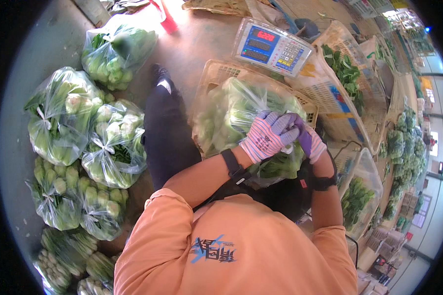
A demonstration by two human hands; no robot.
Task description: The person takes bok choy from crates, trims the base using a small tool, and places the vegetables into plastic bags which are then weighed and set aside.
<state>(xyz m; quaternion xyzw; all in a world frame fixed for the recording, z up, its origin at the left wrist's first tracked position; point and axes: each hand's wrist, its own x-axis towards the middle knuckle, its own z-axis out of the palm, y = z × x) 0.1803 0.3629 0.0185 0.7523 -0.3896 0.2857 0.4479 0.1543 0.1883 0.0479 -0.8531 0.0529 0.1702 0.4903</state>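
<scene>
A clear plastic bag (240,99) full of leafy green vegetables with pale stems sits in a tan plastic crate (206,79) before me. Both hands, in striped knit gloves, meet over the bag's near right side. My left hand (264,137) has its fingers curled at the bag's gathered top. Against it, my right hand (309,138), whose glove shows a purple part, pinches the same gathered plastic. A white twisted bit of the bag (288,149) shows just below the fingers. The fingertips overlap, so the exact grip is partly hidden.
A digital scale display (273,47) with lit red digits stands behind the crate. Several tied bags of greens (114,143) lie on the floor at my left. White crates (336,96) holding leafy greens stand at the right. My left leg (170,129) is beside the crate.
</scene>
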